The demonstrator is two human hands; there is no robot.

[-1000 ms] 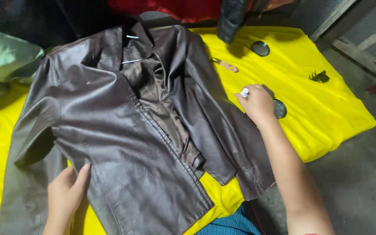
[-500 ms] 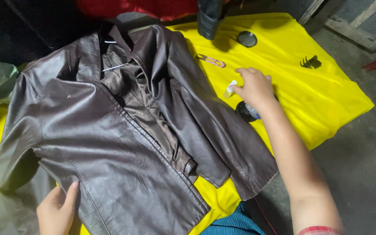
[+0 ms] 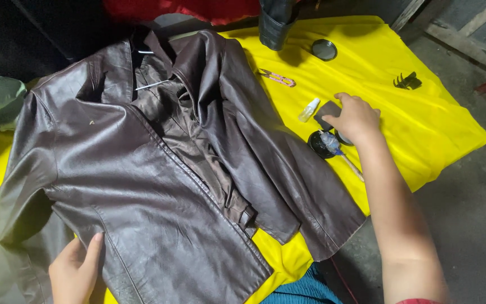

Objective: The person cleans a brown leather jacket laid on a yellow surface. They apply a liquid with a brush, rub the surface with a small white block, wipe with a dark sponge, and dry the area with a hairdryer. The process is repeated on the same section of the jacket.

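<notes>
A dark brown leather jacket (image 3: 142, 163) lies open on a yellow cloth (image 3: 423, 129). My left hand (image 3: 77, 270) presses flat on its lower hem, fingers apart. My right hand (image 3: 356, 117) rests to the right of the jacket with its fingers on a small dark grey patch (image 3: 327, 110). A small clear bottle with a white cap (image 3: 309, 110) lies on the cloth just left of that hand. Below the hand sits a round black tin (image 3: 320, 144) with a small brush (image 3: 341, 153) across it.
Pink scissors (image 3: 277, 77), a round black lid (image 3: 324, 49) and a black hair claw (image 3: 407, 80) lie on the far part of the cloth. A dark garment (image 3: 277, 22) hangs at the top. Bare grey floor (image 3: 468, 214) lies to the right.
My right hand has let go of the small bottle, which now lies on the cloth, and moved right onto the dark grey patch. My left hand stays on the hem.
</notes>
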